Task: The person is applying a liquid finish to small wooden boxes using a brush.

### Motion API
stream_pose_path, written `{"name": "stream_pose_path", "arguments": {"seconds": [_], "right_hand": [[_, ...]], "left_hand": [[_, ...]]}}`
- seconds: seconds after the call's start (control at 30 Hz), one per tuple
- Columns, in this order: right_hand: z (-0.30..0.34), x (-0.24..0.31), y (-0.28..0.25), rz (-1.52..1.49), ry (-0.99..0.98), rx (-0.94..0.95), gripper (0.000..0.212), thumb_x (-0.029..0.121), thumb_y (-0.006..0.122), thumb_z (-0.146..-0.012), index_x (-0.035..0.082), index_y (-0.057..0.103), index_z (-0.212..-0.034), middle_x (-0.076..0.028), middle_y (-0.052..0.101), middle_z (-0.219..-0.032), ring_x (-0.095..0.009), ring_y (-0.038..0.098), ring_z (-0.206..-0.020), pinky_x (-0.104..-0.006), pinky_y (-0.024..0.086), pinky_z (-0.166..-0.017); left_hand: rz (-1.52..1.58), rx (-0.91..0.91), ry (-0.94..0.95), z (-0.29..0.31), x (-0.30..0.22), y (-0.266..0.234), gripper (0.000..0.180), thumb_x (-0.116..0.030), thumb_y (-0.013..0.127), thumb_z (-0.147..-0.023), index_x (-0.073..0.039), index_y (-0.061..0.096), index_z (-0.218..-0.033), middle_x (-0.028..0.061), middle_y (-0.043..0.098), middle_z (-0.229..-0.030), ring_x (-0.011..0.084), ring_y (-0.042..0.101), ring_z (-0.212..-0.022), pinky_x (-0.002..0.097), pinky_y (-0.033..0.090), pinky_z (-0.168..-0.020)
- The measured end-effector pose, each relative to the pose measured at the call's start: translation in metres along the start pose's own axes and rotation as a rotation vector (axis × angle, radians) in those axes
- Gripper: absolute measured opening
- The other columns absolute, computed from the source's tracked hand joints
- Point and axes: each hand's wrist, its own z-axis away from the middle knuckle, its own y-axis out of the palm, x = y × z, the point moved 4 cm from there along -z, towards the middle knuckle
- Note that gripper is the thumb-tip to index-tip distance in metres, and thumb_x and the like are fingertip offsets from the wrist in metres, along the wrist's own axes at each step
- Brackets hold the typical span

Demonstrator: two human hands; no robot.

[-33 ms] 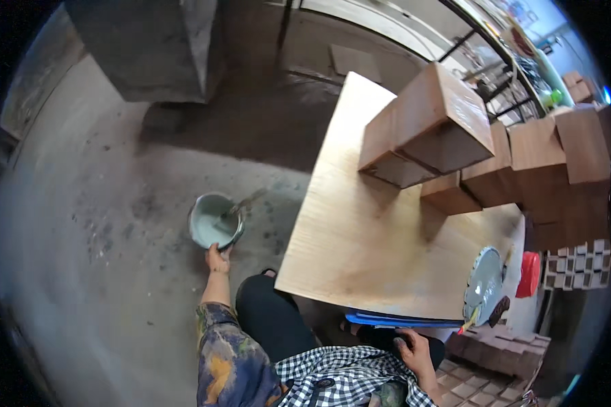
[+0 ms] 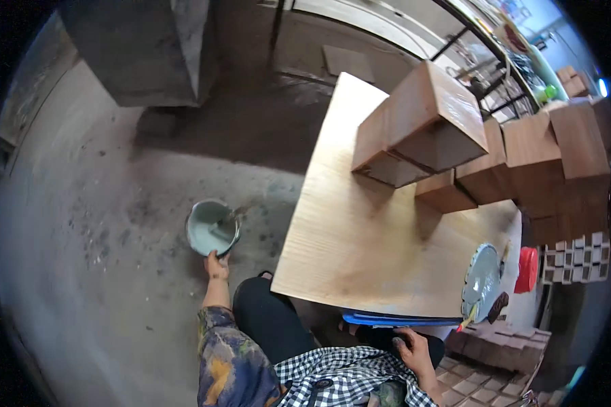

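Observation:
Off the left side of the table, my left hand grips the near rim of a round pot. Pale grey-green liquid fills part of the pot, and a brush leans in it with its handle over the right rim. My right hand rests on my right thigh, its fingers curled; whether anything is inside them is hidden. Nearest to it are a blue-edged tray or board under the table's front edge and a scalloped pale plate with a yellow-and-red stick beside it.
A light wooden table stands ahead to the right. On it sit a pair of brown boxes and a row of more boxes. A red lid or tub is at the right edge. A grey metal block-shaped unit stands far left.
My left hand and the pot have come slightly nearer to me. The whole view has shifted a little; my right hand stays in place.

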Motion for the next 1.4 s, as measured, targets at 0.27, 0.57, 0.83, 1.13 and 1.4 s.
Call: {"name": "stream_pose_path", "arguments": {"seconds": [0.27, 0.57, 0.83, 1.13, 1.4], "right_hand": [[0.009, -0.004, 0.004, 0.011, -0.061, 0.004, 0.024, 0.018, 0.06, -0.075, 0.005, 0.058, -0.096, -0.015, 0.06, -0.078, -0.023, 0.057, -0.063, -0.029, 0.045, -0.058], [0.034, -0.028, 0.004, -0.09, -0.198, -0.033, 0.023, 0.018, 0.058, -0.075, 0.005, 0.059, -0.093, -0.014, 0.061, -0.088, -0.029, 0.059, -0.079, -0.0337, 0.048, -0.067], [0.078, -0.071, -0.014, -0.121, -0.291, -0.282, 0.024, 0.025, 0.059, -0.076, 0.007, 0.06, -0.091, -0.013, 0.061, -0.086, -0.028, 0.06, -0.074, -0.0338, 0.048, -0.065], [0.135, -0.133, -0.035, -0.299, -0.198, -0.543, 0.018, 0.018, 0.06, -0.075, 0.006, 0.06, -0.088, -0.013, 0.061, -0.079, -0.027, 0.06, -0.069, -0.033, 0.048, -0.061], [0.17, -0.146, -0.048, -0.266, -0.208, -0.762, 0.015, 0.011, 0.059, -0.074, 0.002, 0.06, -0.086, -0.016, 0.06, -0.078, -0.027, 0.06, -0.067, -0.0301, 0.046, -0.059]], "left_hand": [[-0.568, -0.032, -0.06, 0.025, -0.025, -0.021, 0.036, -0.011, 0.045, -0.084, -0.005, 0.035, -0.119, 0.0132, 0.052, -0.091, 0.0282, 0.053, -0.083, 0.0403, 0.049, -0.068], [-0.602, 0.126, 0.239, 0.103, -0.125, 0.105, 0.067, -0.004, 0.052, -0.076, -0.013, 0.018, -0.133, 0.01, 0.052, -0.088, 0.0175, 0.054, -0.072, 0.0275, 0.047, -0.055], [-0.7, 0.842, 0.498, 0.35, -0.115, 0.345, 0.046, -0.009, 0.05, -0.083, -0.005, 0.033, -0.125, 0.0118, 0.049, -0.107, 0.0183, 0.055, -0.087, 0.0281, 0.045, -0.073], [-0.979, 1.517, 0.72, 0.553, -0.023, 0.485, 0.047, -0.004, 0.051, -0.08, -0.008, 0.036, -0.125, 0.0092, 0.049, -0.111, 0.0166, 0.053, -0.091, 0.0282, 0.044, -0.077], [-1.064, 1.636, 1.612, 0.647, 0.013, 0.59, 0.049, -0.009, 0.056, -0.075, -0.009, 0.04, -0.121, 0.0156, 0.043, -0.118, 0.0312, 0.044, -0.107, 0.0373, 0.039, -0.088]]}}
